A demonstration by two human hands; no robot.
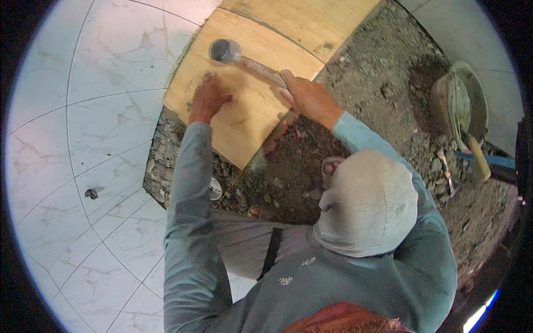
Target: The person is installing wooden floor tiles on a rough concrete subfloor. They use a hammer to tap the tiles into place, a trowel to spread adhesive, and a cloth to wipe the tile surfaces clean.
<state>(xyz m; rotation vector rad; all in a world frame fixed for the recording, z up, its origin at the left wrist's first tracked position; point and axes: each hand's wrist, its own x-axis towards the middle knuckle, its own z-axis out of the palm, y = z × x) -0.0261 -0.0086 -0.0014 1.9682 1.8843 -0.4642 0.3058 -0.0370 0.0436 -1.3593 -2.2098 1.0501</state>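
Note:
My right hand (311, 97) is wrapped round the pale handle of a mallet (260, 70). Its dark round head (224, 51) is over a tan wood-look tile (255, 105). To the left of the handle, my left hand (210, 99) is at the same tile, its thumb apart from the bent fingers. Nothing shows in that hand, though its fingertips are blurred. A second tan tile (311, 22) adjoins the far side of this one. The tile's near corner borders bare soil and rubble (288, 177).
White marbled floor tiles (122, 61) spread across the left, with a small dark scrap (91, 193) on them. On the soil at right stands a bucket (441, 102), a wooden-handled tool (478, 158) leaning at its rim. My raised knee (369, 205) and bare toes (332, 165) are close by.

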